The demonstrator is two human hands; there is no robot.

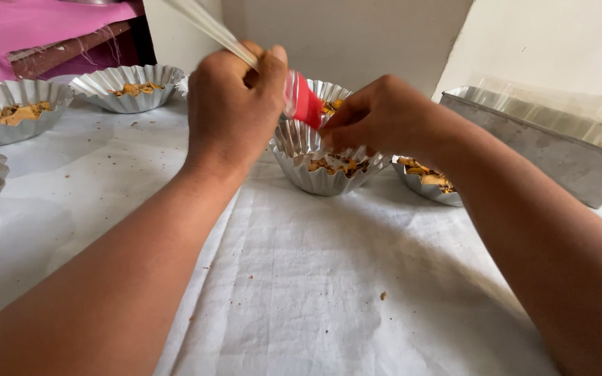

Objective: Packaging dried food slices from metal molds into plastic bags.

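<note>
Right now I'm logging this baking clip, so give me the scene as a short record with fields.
Left hand: grips a brush with a clear handle and red head, head over the middle mould
Right hand: fingers on the rim of the middle fluted metal mould
Mould contents: brownish crumbly pieces
Other moulds: several more fluted ones around, one at far left
Surface: white cloth
Right side: rectangular metal tin

Brush handle (207, 24) (blurred, top-cropped)

Both forearms are bare all the way up, no sleeves showing. Left hand (235, 97) and right hand (384, 115): no rings, watches or gloves on either.
</note>
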